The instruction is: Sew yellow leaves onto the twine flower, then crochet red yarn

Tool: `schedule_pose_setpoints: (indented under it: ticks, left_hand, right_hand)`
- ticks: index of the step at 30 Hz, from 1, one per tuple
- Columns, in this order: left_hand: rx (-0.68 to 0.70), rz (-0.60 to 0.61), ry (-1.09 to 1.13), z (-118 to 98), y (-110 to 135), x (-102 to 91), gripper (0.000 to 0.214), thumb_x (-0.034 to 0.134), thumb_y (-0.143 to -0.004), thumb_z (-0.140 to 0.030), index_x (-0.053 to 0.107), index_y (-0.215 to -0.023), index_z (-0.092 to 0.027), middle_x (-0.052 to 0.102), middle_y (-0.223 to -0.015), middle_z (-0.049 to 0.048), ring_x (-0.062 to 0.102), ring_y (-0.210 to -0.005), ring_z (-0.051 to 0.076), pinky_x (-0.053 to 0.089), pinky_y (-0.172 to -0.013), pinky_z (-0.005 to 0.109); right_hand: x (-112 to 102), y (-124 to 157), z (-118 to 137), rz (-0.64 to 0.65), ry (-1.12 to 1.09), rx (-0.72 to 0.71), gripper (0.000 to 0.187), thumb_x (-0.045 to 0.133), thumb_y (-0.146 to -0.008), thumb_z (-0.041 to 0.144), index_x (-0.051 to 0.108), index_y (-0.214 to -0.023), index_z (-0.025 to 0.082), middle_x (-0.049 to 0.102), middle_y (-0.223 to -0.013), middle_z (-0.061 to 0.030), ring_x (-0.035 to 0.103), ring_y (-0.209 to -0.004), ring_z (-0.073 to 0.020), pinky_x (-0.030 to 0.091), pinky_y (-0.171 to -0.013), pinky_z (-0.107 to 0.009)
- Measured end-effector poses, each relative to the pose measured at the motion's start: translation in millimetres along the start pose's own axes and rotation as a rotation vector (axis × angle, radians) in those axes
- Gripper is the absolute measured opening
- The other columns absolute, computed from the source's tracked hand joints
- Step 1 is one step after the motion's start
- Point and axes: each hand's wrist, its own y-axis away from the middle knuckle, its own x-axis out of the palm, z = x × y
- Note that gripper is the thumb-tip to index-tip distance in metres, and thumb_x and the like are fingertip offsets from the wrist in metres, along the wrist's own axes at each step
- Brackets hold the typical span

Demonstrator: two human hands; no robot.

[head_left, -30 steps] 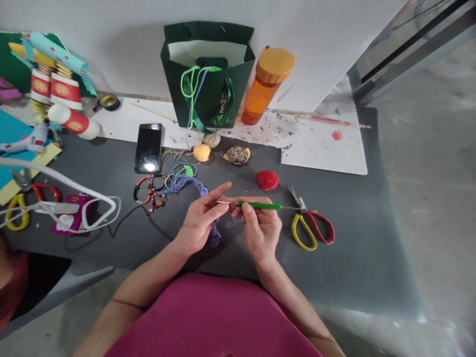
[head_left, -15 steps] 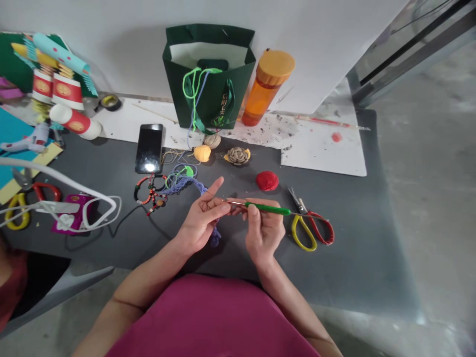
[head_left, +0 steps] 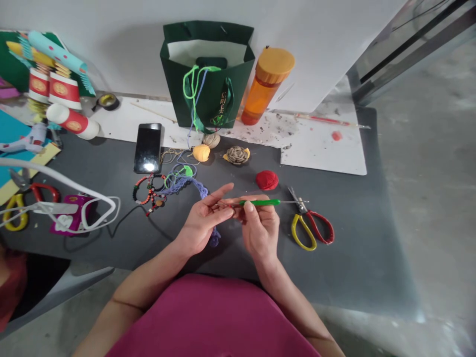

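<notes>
Green-handled crochet hook (head_left: 259, 202) sits pinched narrowly in the fingers (head_left: 248, 207) of the right hand (head_left: 261, 229), above the desk (head_left: 353, 267). Its tip points toward the left hand (head_left: 205, 217), whose fingers are loosely spread; purple yarn (head_left: 188, 184) runs behind them, grip unclear. Red-handled scissors (head_left: 311, 223) lie just beside the right hand, a red yarn ball (head_left: 267, 180) near it.

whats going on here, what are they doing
A person's right hand pinches a green-handled crochet hook, its tip by the fingers of the left hand. A purple crocheted cord runs to that hand, and a bit hangs below it. Scissors with yellow and red handles lie to the right, near a red yarn ball.
</notes>
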Motion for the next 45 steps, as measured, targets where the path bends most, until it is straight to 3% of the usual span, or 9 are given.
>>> schedule_pose_setpoints:
  ticks: [6, 12, 15, 21, 27, 31, 36, 41, 45]
  left_hand:
    - [0.081, -0.08, -0.029, 0.6, -0.3, -0.3, 0.046, 0.093, -0.067, -0.026, 0.081, -0.111, -0.026, 0.078, -0.085, -0.0013, 0.066, -0.078, 0.01, 0.049, -0.08, 0.024]
    - [0.06, -0.07, 0.046, 0.1, -1.8, -2.6, 0.059, 0.092, -0.067, -0.016, 0.074, -0.123, -0.021, 0.065, -0.064, -0.0085, 0.061, -0.063, 0.005, 0.047, -0.069, 0.021]
    - [0.009, -0.043, 0.061, 0.0, -2.1, -3.6, 0.06, 0.091, -0.067, -0.016, 0.073, -0.124, -0.021, 0.065, -0.063, -0.0087, 0.062, -0.064, 0.007, 0.049, -0.07, 0.022]
    - [-0.004, -0.032, 0.028, -1.3, -3.3, -4.7, 0.059, 0.092, -0.067, -0.019, 0.074, -0.123, -0.023, 0.066, -0.065, -0.0084, 0.061, -0.065, 0.007, 0.046, -0.072, 0.024]
    - [-0.034, -0.01, 0.023, -3.9, -1.6, -2.0, 0.048, 0.093, -0.065, -0.023, 0.08, -0.112, -0.023, 0.066, -0.067, -0.0054, 0.056, -0.065, 0.008, 0.043, -0.069, 0.025]
    - [-0.026, 0.011, -0.006, -1.4, -0.2, -1.0, 0.052, 0.093, -0.064, -0.022, 0.079, -0.114, -0.024, 0.07, -0.075, -0.0023, 0.061, -0.073, 0.011, 0.046, -0.076, 0.028]
    - [0.048, 0.004, -0.026, 1.2, -0.2, -2.0, 0.049, 0.089, -0.071, -0.025, 0.077, -0.118, -0.023, 0.075, -0.088, -0.0001, 0.066, -0.083, 0.013, 0.049, -0.088, 0.03]
    - [0.093, -0.053, -0.045, 2.5, -1.6, -4.3, 0.045, 0.092, -0.069, -0.025, 0.08, -0.112, -0.024, 0.075, -0.084, -0.0012, 0.065, -0.08, 0.01, 0.05, -0.081, 0.024]
    - [0.096, -0.046, -0.019, 2.5, -2.3, -5.3, 0.056, 0.092, -0.068, -0.02, 0.076, -0.121, -0.025, 0.072, -0.076, -0.0051, 0.063, -0.073, 0.007, 0.049, -0.076, 0.02]
  right_hand:
    - [-5.4, 2.3, 3.3, 0.001, 0.179, -0.148, 0.01, 0.064, -0.098, 0.033, 0.07, -0.098, 0.025, 0.079, -0.082, -0.0003, 0.07, -0.06, -0.0135, 0.054, -0.054, -0.027]
    - [-2.4, 3.0, 10.9, 0.106, 0.5, -0.59, 0.019, 0.068, -0.093, 0.015, 0.075, -0.104, 0.029, 0.083, -0.104, -0.0046, 0.079, -0.085, -0.0213, 0.064, -0.072, -0.038]
    - [-1.4, 5.8, 9.6, 0.043, 0.44, -0.492, 0.016, 0.067, -0.095, 0.017, 0.075, -0.103, 0.028, 0.083, -0.097, -0.0041, 0.078, -0.08, -0.0205, 0.063, -0.071, -0.037]
    - [-2.0, 6.1, 5.9, -0.108, 0.256, -0.232, 0.009, 0.059, -0.101, 0.032, 0.064, -0.099, 0.026, 0.077, -0.073, 0.0016, 0.069, -0.056, -0.0141, 0.053, -0.051, -0.027]
    - [-4.8, -4.4, 6.1, -0.044, -0.022, 0.017, 0.019, 0.057, -0.1, 0.044, 0.057, -0.095, 0.026, 0.076, -0.067, 0.0025, 0.064, -0.045, -0.014, 0.044, -0.042, -0.025]
    - [-4.6, -6.4, 3.7, 0.09, -0.146, 0.159, 0.021, 0.062, -0.096, 0.046, 0.061, -0.095, 0.026, 0.075, -0.067, 0.0023, 0.066, -0.051, -0.0149, 0.05, -0.048, -0.027]
    - [0.8, -3.7, 0.7, 0.02, -0.146, 0.053, 0.018, 0.07, -0.093, 0.042, 0.066, -0.093, 0.025, 0.076, -0.074, 0.0017, 0.066, -0.056, -0.0127, 0.051, -0.053, -0.026]
    - [-3.4, -0.9, 2.3, 0.005, 0.022, -0.062, 0.012, 0.066, -0.097, 0.036, 0.069, -0.095, 0.025, 0.078, -0.078, 0.0008, 0.069, -0.057, -0.0125, 0.05, -0.052, -0.024]
    - [-5.5, 2.2, 6.8, 0.075, 0.334, -0.378, 0.015, 0.064, -0.097, 0.017, 0.073, -0.105, 0.026, 0.082, -0.095, -0.003, 0.076, -0.076, -0.0159, 0.059, -0.067, -0.03]
